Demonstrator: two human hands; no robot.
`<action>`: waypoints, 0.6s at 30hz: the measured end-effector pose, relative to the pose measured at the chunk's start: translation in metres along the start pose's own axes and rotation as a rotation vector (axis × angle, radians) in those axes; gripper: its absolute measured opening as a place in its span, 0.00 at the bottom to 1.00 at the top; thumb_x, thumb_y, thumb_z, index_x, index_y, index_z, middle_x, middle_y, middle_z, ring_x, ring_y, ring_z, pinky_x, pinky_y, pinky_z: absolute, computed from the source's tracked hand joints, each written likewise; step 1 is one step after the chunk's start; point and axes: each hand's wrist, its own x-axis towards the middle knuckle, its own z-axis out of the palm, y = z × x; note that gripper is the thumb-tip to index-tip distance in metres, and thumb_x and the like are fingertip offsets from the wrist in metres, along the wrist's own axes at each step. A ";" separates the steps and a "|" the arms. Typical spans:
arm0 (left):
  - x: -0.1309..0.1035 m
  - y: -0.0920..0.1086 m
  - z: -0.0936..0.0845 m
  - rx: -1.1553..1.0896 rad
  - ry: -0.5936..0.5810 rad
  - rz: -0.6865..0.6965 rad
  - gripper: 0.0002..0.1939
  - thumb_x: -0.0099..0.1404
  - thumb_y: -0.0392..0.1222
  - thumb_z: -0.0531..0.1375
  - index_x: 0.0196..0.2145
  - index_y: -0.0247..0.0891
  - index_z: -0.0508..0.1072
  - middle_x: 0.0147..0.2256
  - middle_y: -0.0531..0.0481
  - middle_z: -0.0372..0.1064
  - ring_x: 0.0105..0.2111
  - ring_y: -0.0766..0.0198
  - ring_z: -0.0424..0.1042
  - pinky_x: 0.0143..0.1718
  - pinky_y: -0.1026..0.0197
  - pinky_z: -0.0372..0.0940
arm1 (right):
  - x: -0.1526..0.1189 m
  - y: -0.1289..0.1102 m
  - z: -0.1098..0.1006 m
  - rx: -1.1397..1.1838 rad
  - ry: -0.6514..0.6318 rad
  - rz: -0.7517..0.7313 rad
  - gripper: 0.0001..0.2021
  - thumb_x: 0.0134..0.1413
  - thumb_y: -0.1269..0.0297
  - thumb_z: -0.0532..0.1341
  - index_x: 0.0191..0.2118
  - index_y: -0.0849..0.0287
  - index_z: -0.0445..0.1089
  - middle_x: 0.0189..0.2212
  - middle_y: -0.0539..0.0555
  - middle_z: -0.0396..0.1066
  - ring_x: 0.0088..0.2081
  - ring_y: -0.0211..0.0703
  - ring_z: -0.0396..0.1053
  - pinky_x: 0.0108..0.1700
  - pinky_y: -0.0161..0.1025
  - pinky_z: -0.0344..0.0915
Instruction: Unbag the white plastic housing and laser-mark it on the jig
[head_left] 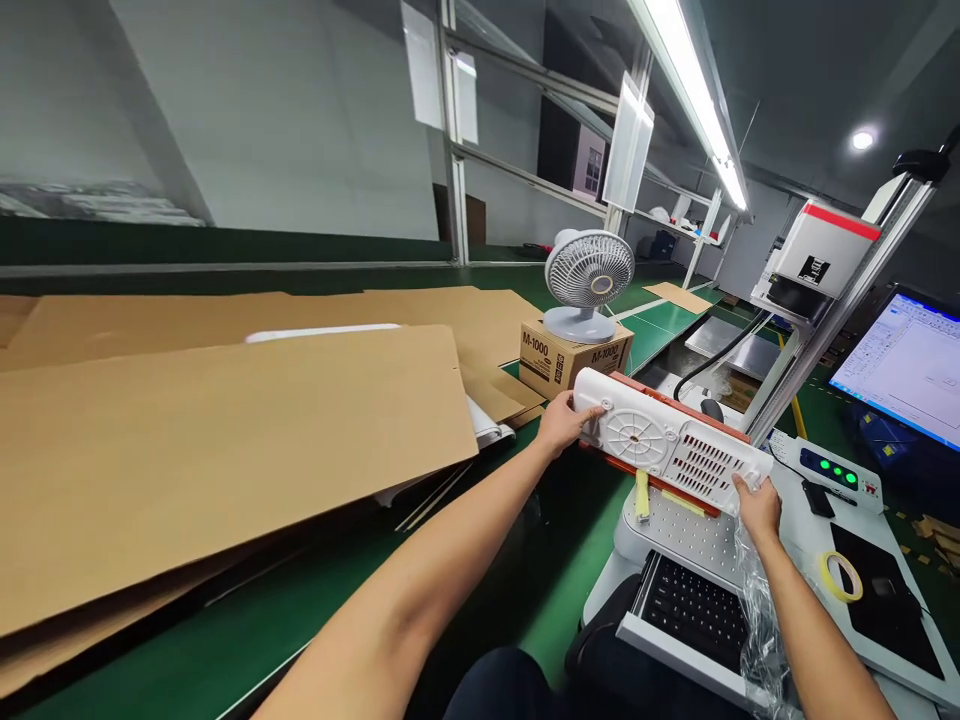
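I hold a long white plastic panel (670, 446) with a round moulded disc and a red-backed vent grille, tilted over the perforated white plate (686, 530) of a marking machine. My left hand (564, 422) grips its left end. My right hand (757, 505) grips its lower right corner. A red edge shows behind the panel, and a yellow tab (642, 495) hangs below it.
Large cardboard sheets (225, 440) cover the green bench on the left. A small grey fan (587, 285) stands on an M-1000 carton (570, 362). The machine head (817, 255), a monitor (904, 365), a black keyboard (694, 610), a tape roll (840, 577) and a control box (832, 472) sit on the right.
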 end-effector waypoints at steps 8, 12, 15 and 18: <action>-0.067 0.008 -0.050 -0.166 0.001 0.027 0.41 0.49 0.69 0.76 0.50 0.35 0.79 0.47 0.40 0.82 0.45 0.47 0.78 0.49 0.51 0.70 | -0.070 -0.018 -0.052 0.006 0.068 -0.082 0.31 0.54 0.29 0.62 0.44 0.54 0.79 0.41 0.65 0.82 0.45 0.70 0.79 0.46 0.53 0.72; -0.115 0.028 -0.089 -0.184 0.018 0.000 0.42 0.48 0.70 0.77 0.48 0.35 0.79 0.45 0.40 0.82 0.44 0.46 0.78 0.47 0.50 0.71 | -0.102 -0.039 -0.113 0.025 0.128 -0.170 0.34 0.49 0.25 0.62 0.41 0.53 0.80 0.40 0.65 0.82 0.43 0.71 0.78 0.43 0.54 0.72; -0.166 0.044 -0.129 -0.202 0.010 0.022 0.40 0.46 0.68 0.79 0.46 0.34 0.80 0.44 0.40 0.82 0.44 0.44 0.78 0.47 0.48 0.73 | -0.117 -0.045 -0.168 0.010 0.118 -0.221 0.34 0.48 0.23 0.64 0.42 0.51 0.81 0.38 0.64 0.82 0.40 0.71 0.78 0.40 0.56 0.73; -0.233 0.047 -0.164 -0.483 -0.047 0.010 0.40 0.43 0.61 0.83 0.49 0.35 0.81 0.46 0.40 0.82 0.44 0.45 0.80 0.46 0.49 0.75 | -0.120 -0.041 -0.207 -0.042 0.127 -0.333 0.30 0.41 0.25 0.72 0.36 0.47 0.82 0.35 0.63 0.81 0.36 0.72 0.78 0.36 0.58 0.73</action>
